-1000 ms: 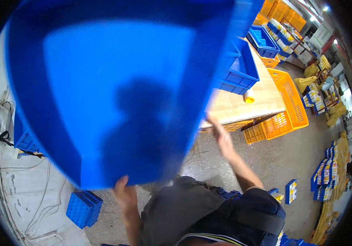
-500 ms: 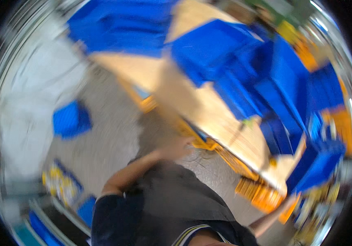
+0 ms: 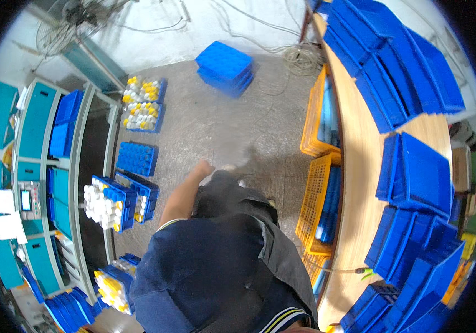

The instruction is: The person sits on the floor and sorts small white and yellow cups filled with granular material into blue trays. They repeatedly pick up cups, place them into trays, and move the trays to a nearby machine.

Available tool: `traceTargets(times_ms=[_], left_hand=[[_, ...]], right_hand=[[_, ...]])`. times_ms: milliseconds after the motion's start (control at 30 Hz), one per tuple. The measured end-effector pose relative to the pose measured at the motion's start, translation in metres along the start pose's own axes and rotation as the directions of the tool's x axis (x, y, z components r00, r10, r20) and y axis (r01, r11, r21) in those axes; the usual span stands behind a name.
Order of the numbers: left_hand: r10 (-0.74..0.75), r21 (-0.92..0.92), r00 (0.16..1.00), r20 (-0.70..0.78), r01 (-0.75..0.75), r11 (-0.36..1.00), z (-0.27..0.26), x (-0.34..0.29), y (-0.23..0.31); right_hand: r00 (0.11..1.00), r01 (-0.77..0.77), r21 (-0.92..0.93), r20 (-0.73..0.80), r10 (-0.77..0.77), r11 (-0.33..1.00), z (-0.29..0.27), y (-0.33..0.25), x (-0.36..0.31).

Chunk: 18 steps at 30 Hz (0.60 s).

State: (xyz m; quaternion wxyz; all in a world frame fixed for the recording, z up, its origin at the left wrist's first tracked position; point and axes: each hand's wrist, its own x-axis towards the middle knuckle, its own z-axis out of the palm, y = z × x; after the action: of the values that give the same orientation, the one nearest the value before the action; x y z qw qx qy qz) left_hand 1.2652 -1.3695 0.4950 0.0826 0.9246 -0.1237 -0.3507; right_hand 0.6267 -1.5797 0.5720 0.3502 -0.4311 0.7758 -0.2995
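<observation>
My left hand (image 3: 205, 167) hangs low in front of my body over the grey floor, touching nothing that I can see. It is small and foreshortened, so the set of its fingers is unclear. My right hand is out of sight. Ahead on the floor stands a short stack of blue trays (image 3: 224, 62) with a dimpled top. Left of my arm is another blue tray (image 3: 136, 158) with rows of round cups. Beyond it lie blue trays of white and yellow bottles (image 3: 141, 115).
On the right, a wooden table (image 3: 354, 222) bears several blue bins (image 3: 415, 172). Orange crates (image 3: 311, 202) stand beneath its edge. At left is a teal-fronted machine (image 3: 41, 119) beside a tray of white bottles (image 3: 102, 202). A coiled cable (image 3: 303, 60) lies near the wall.
My view has turned left, away from the table, which now lies along the right side. My right hand, earlier beside a blue bin at the table, has gone out of view. My left hand hangs lower.
</observation>
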Motion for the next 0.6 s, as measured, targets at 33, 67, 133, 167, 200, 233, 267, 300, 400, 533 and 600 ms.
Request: traceTargets(times_ms=[33,67,133,167,200,233,267,300,400,533,600], left_hand=[[-0.008,-0.017,1.000,-0.001,0.008,1.000,0.010,0.000,-0.027],[-0.009,-0.030,1.000,-0.010,0.008,1.000,0.020,-0.002,-0.051],[-0.125,-0.085,0.992,0.030,0.127,0.988,0.039,0.000,-0.084],[-0.163,-0.114,0.983,0.081,0.171,0.979,0.047,0.001,-0.097],[-0.193,-0.143,0.975,0.113,0.208,0.968,0.052,0.004,-0.106],[-0.224,-0.176,0.961,0.162,0.251,0.952,0.055,0.008,-0.115],[-0.264,-0.200,0.942,0.208,0.305,0.931,0.053,0.015,-0.124],[-0.299,-0.224,0.915,0.270,0.361,0.905,0.050,0.025,-0.130],[-0.333,-0.278,0.901,0.277,0.407,0.870,0.027,0.059,-0.149],[-0.226,-0.323,0.962,0.153,0.264,0.909,-0.020,0.105,-0.185],[-0.192,-0.500,0.974,0.124,0.228,0.835,-0.051,0.128,-0.206]], right_hand=[[0.998,-0.005,-0.013,0.067,0.006,1.000,0.016,-0.004,-0.003],[0.992,-0.008,-0.025,0.126,0.011,1.000,0.031,-0.009,-0.005],[0.973,-0.017,-0.061,0.230,0.031,0.998,0.061,-0.015,-0.013],[0.960,-0.021,-0.087,0.276,0.044,0.996,0.074,-0.019,-0.017],[0.949,-0.023,-0.110,0.310,0.056,0.994,0.088,-0.022,-0.021],[0.936,-0.025,-0.137,0.345,0.071,0.990,0.102,-0.025,-0.026],[0.923,-0.024,-0.170,0.374,0.087,0.985,0.115,-0.029,-0.030],[0.913,-0.027,-0.194,0.396,0.103,0.981,0.128,-0.032,-0.036],[0.874,-0.020,-0.288,0.460,0.157,0.957,0.177,-0.049,-0.054],[0.821,0.053,-0.391,0.541,0.183,0.919,0.242,-0.092,-0.064],[0.791,0.122,-0.414,0.590,0.164,0.902,0.281,-0.121,-0.062]])
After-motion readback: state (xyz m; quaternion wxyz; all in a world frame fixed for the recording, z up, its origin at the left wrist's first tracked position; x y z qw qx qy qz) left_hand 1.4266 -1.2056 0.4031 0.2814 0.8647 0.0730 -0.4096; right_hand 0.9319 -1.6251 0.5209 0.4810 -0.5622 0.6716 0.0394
